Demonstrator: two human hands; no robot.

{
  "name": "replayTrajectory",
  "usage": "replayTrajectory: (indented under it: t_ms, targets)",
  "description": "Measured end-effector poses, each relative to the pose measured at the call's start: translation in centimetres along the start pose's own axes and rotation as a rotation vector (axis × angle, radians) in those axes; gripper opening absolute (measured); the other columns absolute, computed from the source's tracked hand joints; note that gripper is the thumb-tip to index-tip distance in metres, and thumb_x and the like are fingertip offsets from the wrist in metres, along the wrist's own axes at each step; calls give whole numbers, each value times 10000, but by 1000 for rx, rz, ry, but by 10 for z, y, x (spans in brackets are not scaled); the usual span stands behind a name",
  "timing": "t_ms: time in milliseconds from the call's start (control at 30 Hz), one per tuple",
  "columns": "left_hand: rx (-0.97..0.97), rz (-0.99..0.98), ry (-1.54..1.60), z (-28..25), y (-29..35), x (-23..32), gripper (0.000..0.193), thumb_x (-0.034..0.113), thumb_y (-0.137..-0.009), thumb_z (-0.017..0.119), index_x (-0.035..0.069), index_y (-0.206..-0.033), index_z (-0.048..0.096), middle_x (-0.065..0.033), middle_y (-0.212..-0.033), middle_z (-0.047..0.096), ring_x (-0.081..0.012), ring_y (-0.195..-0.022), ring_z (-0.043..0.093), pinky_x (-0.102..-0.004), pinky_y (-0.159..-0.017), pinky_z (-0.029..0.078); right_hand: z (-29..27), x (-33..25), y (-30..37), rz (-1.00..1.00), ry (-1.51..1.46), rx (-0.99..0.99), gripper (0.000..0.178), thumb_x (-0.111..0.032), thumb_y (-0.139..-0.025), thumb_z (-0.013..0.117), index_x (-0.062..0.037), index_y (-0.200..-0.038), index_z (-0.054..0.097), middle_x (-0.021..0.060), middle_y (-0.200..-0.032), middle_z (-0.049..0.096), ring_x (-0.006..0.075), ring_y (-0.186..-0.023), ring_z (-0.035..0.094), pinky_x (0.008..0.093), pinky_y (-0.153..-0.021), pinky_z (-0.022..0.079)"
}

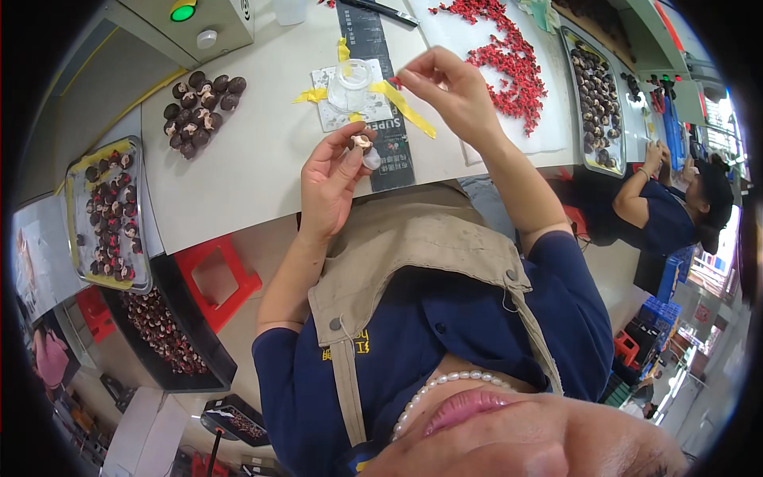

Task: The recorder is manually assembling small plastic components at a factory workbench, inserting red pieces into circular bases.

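The left hand point(330, 179) grasps a small brown-and-cream piece point(362, 142) between thumb and fingers, just above the near edge of the worktop point(246, 119). Its pale side faces up, probably so that it can be seen well. The right hand point(445, 83) is raised farther in, thumb and fingertips pinched on a tiny red bit point(395, 82); such a fine grip likely suits so small a thing.

Between the 2 hands, farther from the near edge, a clear round dish point(354, 74) sits on a pale square plate point(334, 121). Strips of yellow tape point(413, 118) lie around it, seemingly to keep it from sliding. Under the plate, a dark strip point(381, 163) runs from the near edge toward the far edge.

Toward the worktop's right side, many loose red bits point(517, 91) spread over a white sheet point(453, 48), perhaps for easy reach by the right hand. A cluster of brown balls point(191, 127) lies toward the left edge. A black pen point(389, 11) lies near the far edge.

Around the worktop are 2 filled metal trays, left point(145, 191) and right point(568, 60), a red stool point(230, 282) and, farther right, a co-worker point(668, 211).
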State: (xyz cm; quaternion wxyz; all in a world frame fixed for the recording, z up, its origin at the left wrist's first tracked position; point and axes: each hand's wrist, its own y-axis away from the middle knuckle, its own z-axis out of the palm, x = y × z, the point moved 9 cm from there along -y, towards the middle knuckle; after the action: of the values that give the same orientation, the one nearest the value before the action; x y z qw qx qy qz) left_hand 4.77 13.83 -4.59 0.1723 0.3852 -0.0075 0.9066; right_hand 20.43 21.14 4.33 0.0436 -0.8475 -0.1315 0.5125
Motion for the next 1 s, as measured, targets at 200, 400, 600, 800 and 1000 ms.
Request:
replayTrajectory:
  t_ms: [200,400,600,800,1000]
  targets:
    - [-47,-4,64,-4,1,0,333,50,-914,517,17,-1243,486,-110,-1150,570,-115,-961,574,-257,-831,489,23,-35,-26,-126,216,-17,147,-157,-791,684,-19,-822,643,26,-765,600,117,-737,527,258,-681,418]
    - [-63,-29,96,-6,1,-2,336,49,-914,517,16,-1248,487,-119,-1145,578,-112,-941,580,-243,-806,486,35,-37,-34,-218,395,-40,144,-136,-789,681,-5,-798,624,58,-763,604,164,-724,574,297,-668,453]
    - [-77,-34,113,-4,2,1,338,54,-915,520,13,-1249,490,-120,-1150,578,-106,-937,578,-238,-799,484,42,-46,-36,-296,450,-65,121,-146,-784,647,-32,-766,611,67,-723,576,234,-740,549,353,-677,433]
    - [-26,4,99,-4,1,3,331,52,-918,511,7,-1246,490,-119,-1148,578,-116,-964,573,-249,-832,478,35,-51,-37,-338,417,-45,105,-133,-767,660,-42,-753,611,60,-736,573,232,-718,540,355,-672,426]
    - [40,-7,97,-5,0,5,348,81,-922,519,6,-1259,472,-121,-1144,580,-129,-1002,564,-260,-869,467,15,-80,-35,-374,254,52,84,-78,-775,678,-19,-816,634,69,-758,602,196,-732,580,292,-641,443]
